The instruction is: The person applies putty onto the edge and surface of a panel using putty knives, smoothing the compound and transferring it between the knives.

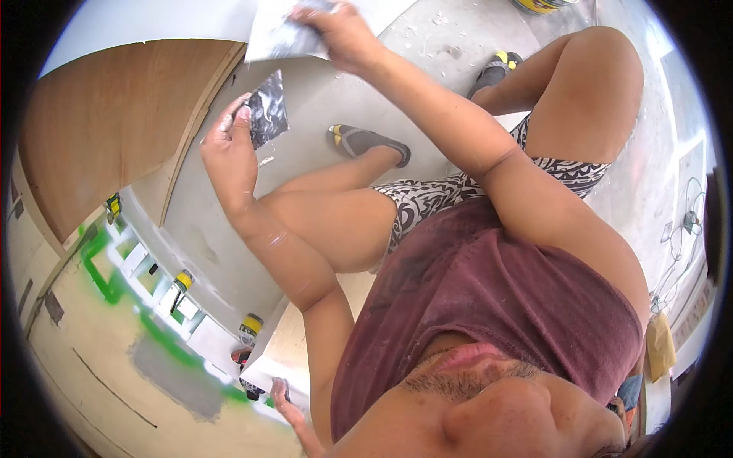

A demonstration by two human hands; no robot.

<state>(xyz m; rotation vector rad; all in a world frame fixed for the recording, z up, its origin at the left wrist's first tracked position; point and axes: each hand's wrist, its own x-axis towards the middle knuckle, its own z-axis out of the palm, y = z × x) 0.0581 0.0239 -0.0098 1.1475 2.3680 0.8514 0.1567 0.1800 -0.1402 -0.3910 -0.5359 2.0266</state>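
White-smeared dark plate point(269, 111) was edge-pinched by left hand's point(231, 153) fingers, likely leaving its face free | upper frame: right hand's point(347, 34) fingers grasped blurred grey-white piece point(304, 42)

Wooden panel point(126, 122) at left, floor point(324, 99) in the middle, bucket point(544, 5) at upper right.
At the top, a sheet point(269, 34) is in the right hand point(342, 37); lower and further left, a plate point(269, 111) is in the left hand point(233, 145). The wooden panel lies left of both. Shoes point(370, 145) rest on the floor, tins point(250, 328) at lower left.
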